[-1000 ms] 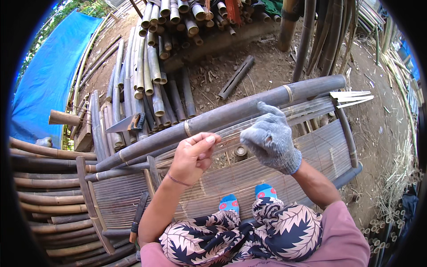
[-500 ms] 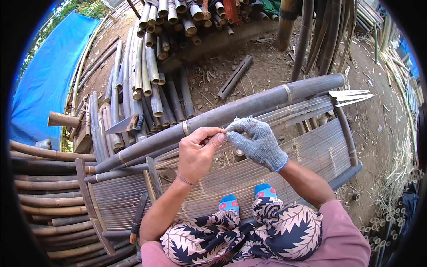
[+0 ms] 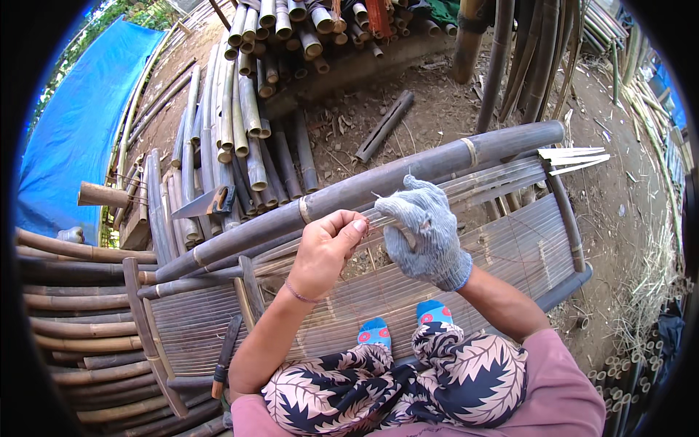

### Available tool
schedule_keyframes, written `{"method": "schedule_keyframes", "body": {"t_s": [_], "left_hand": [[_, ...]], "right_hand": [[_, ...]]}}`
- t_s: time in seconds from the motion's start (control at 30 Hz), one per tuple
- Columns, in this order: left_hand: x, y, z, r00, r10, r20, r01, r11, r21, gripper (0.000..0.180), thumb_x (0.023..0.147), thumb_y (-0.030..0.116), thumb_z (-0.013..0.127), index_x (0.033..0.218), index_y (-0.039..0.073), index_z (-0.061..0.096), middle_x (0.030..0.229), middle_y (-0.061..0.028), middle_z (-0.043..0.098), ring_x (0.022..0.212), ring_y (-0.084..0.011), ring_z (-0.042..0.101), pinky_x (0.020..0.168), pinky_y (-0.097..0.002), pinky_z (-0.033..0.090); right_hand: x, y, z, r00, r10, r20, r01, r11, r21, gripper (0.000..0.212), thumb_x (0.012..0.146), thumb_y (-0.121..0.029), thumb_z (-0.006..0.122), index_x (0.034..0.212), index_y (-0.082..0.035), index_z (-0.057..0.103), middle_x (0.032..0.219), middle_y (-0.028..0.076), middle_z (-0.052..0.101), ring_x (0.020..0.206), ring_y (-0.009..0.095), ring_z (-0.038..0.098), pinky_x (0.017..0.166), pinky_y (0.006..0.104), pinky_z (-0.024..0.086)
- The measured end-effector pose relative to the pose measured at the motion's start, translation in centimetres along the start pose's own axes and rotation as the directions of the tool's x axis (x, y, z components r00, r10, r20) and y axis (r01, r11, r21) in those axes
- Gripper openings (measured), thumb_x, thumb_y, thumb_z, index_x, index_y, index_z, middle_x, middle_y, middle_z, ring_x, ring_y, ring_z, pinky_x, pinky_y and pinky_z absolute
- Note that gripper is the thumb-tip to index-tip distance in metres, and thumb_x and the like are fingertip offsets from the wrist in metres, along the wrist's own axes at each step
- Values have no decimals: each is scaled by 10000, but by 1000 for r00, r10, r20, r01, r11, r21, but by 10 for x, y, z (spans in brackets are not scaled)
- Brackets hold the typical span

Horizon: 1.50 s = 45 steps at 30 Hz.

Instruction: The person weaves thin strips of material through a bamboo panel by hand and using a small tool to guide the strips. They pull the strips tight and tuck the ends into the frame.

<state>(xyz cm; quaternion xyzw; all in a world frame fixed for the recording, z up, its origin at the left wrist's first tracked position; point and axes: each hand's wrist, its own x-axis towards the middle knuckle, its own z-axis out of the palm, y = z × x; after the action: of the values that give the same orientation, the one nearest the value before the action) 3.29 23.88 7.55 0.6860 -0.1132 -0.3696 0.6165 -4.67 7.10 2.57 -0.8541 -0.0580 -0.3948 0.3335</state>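
Note:
My bare left hand (image 3: 326, 251) is raised over a bamboo bench, thumb and forefinger pinched together. A thin reddish strand (image 3: 367, 221) shows at the fingertips; its full length I cannot make out. Just to its right is my right hand (image 3: 426, 237) in a grey knitted glove, fingers apart and thumb spread, with nothing visible in it. Under both hands lies the bench's slatted seat (image 3: 520, 251), crossed by thin reddish lines. A thick dark bamboo rail (image 3: 408, 178) runs along its far side. My feet in blue socks (image 3: 375, 333) rest on the slats.
A handsaw (image 3: 200, 205) lies on stacked bamboo poles (image 3: 237, 109) at the left. By my left forearm is a dark-bladed knife (image 3: 227, 353). Pale split strips (image 3: 575, 157) stick out at the bench's right end. A blue tarp (image 3: 80, 124) hangs at the far left.
My right hand has come away from the left fingertips, moving slightly right and down, and its fingers have opened. The left hand stays pinched in nearly the same place.

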Motion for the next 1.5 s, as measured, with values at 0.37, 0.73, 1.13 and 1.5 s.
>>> {"method": "schedule_keyframes", "body": {"t_s": [0.37, 0.73, 1.13, 1.5], "left_hand": [[2, -10, -6, 993, -54, -107, 49, 998, -45, 134, 878, 142, 699, 885, 8, 697, 721, 31, 610, 587, -5, 458, 495, -169, 328], [16, 38, 20, 914, 197, 354, -351, 821, 450, 195, 872, 158, 712, 962, -13, 694, 634, 71, 527, 533, 0, 393, 464, -200, 282], [29, 28, -126, 970, -61, 236, -62, 873, 483, 282, 886, 302, 694, 872, 21, 706, 734, 11, 626, 627, -43, 544, 570, -187, 423], [-24, -238, -128, 978, -209, -7, 80, 344, 935, 318, 778, 106, 659, 1090, 171, 663, 1074, -105, 595, 1003, -311, 601, 836, -416, 514]], "right_hand": [[6, 11, -1, 974, -186, 130, 209, 958, -197, 122, 744, -123, 658, 836, -143, 581, 720, 9, 514, 737, 224, 561, 1014, 470, 415], [-8, 6, -38, 779, 348, 521, -618, 288, 732, 396, 896, -177, 609, 1237, 5, 521, 914, 76, 631, 835, 204, 616, 889, 351, 475], [-206, 285, -575, 341, 836, -430, -527, 549, 649, 317, 935, -20, 599, 1235, 69, 550, 1128, 106, 601, 974, 148, 591, 898, 282, 501], [-358, 226, -514, 248, 947, -206, 204, -259, -944, 392, 888, -292, 570, 1004, 62, 693, 1142, 264, 642, 1127, 391, 581, 1001, 411, 439]]}}
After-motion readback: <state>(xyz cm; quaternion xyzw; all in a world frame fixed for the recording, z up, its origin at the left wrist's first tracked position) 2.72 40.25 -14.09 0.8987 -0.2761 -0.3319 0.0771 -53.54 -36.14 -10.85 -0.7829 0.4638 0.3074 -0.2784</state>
